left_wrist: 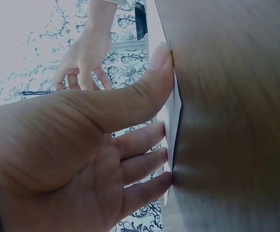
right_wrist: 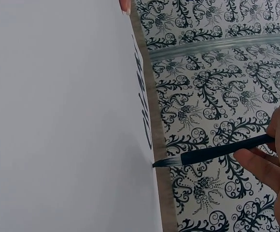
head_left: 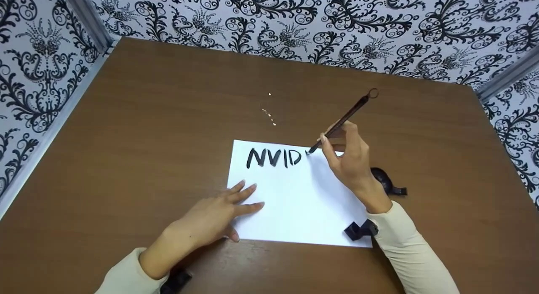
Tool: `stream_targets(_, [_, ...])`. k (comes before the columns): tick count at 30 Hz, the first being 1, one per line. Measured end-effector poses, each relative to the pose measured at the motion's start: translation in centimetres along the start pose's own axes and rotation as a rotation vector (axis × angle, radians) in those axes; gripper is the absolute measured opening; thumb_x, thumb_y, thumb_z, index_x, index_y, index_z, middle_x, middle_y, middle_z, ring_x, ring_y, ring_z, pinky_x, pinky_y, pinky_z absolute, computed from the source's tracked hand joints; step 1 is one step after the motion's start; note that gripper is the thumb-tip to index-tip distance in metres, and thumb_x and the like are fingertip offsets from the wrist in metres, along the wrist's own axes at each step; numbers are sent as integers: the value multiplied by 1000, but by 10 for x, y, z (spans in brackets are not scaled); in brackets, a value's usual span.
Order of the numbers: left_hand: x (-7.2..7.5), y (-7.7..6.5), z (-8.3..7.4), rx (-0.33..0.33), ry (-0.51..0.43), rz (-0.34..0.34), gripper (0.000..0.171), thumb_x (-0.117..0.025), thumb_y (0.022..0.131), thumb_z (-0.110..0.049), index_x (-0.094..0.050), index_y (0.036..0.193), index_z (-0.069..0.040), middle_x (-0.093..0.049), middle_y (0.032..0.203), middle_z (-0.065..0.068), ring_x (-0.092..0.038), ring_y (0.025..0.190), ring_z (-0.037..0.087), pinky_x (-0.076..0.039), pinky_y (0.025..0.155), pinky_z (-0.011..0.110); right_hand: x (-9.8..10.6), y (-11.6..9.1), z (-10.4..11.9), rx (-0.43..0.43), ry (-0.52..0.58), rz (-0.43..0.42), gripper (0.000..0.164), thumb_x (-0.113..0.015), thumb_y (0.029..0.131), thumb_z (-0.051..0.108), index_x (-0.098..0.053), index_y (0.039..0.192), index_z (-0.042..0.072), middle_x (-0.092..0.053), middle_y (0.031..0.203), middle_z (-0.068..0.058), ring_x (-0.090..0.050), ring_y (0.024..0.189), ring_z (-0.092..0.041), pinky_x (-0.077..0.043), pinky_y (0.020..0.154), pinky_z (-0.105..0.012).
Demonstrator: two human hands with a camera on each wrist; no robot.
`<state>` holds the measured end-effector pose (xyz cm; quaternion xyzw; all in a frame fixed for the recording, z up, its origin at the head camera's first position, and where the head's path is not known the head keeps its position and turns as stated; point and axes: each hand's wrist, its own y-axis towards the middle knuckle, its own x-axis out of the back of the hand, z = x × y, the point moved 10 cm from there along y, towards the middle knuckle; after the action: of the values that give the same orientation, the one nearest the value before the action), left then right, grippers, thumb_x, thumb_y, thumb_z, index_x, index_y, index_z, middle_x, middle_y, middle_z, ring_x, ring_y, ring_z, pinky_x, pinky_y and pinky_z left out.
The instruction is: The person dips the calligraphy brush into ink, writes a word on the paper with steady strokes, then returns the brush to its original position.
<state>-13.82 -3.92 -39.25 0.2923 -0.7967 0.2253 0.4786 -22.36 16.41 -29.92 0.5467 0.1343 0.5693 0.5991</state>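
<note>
A sheet of white paper (head_left: 286,209) lies on the brown table, with the black painted letters NVID (head_left: 273,158) along its top. My right hand (head_left: 353,163) pinches a dark calligraphy brush (head_left: 347,115) that has a ring at its upper end. The brush's dark bristle tip (right_wrist: 160,163) meets the paper just right of the D. Spread fingers of my left hand (head_left: 210,216) rest on the paper's lower left part. In the left wrist view, the left thumb (left_wrist: 161,63) and fingertips press along the edge of the sheet.
The brown table (head_left: 126,159) stretches around the paper on all sides. Small shiny flecks (head_left: 269,115) show on it beyond the sheet. Black-and-white scrolled wallpaper (head_left: 273,20) stands behind and at both sides. Black pieces (head_left: 360,231) sit about my right wrist, one overlapping the paper.
</note>
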Motion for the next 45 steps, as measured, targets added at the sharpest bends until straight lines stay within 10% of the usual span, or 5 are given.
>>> stream_targets(16, [2,0,-1,-15,8,-17,78,-70,69,-40,-50,141,-17,-30,152,13,-27,138,36,-54,61,37,-2,2,6,22,-28,49,30,-65,81,-8,-48,105,-7,-60,83,-13,-68,70,-20,-53,55,-23])
stream_targets(45, [1,0,0,7,11,-5,77,-67,70,-42,-49,141,-19,-30,153,12,-26,139,35,-50,83,54,-6,4,12,-39,-31,163,32,-65,84,-1,-48,111,-3,-62,85,-10,-68,72,-18,-53,54,-22])
